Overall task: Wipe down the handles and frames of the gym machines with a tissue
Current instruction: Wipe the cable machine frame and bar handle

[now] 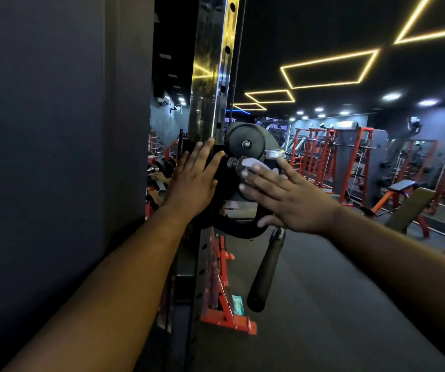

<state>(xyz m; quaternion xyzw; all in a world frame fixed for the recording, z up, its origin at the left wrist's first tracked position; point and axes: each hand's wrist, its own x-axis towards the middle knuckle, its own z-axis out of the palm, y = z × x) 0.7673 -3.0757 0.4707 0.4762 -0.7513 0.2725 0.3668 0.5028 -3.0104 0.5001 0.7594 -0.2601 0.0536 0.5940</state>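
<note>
While the left hand [193, 181] lies flat with straight fingers against the black carriage plate [217, 167] at the centre of the frame, the right hand [283, 197] presses a crumpled white tissue [253, 162] onto the black pulley housing just right of it. Its grip is spread, fingers straight over the tissue, thumb low near the curved black bar. Above them the glossy black perforated upright post [210, 76] rises to the top edge. A black round pulley wheel [244, 142] sits just above the tissue. Below, a black foam-covered cylindrical handle [265, 275] hangs tilted toward the lower centre. Red gym racks [328, 154] stand at centre right.
</note>
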